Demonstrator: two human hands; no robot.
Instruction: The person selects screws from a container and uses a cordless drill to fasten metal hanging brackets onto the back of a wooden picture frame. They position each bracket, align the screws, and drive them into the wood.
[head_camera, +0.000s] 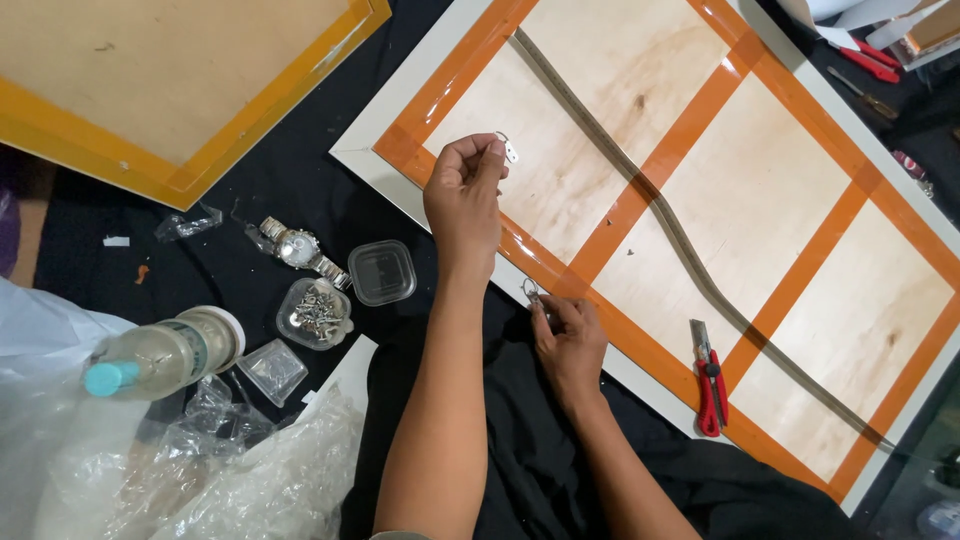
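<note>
On the black cloth, a plastic bottle (160, 355) with a teal cap is lying beside crumpled wrapping. Above the taped frame back (700, 200), the left hand (463, 195) is pinching a small metal hanger (509, 148), while the right hand (570, 340) is gripping another hanger (530, 291) at the frame's edge. Nearby, a clear tub (315, 312) is holding screws.

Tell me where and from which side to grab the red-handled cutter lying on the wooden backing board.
Grip the red-handled cutter by its red handle, the lower half nearest the frame's white edge. Come from above and from the person's side: it lies flat on the backing board with its grey blade end pointing away, so the handle is probably reached first and the blade avoided. Both hands are currently busy with small metal hangers.
</note>
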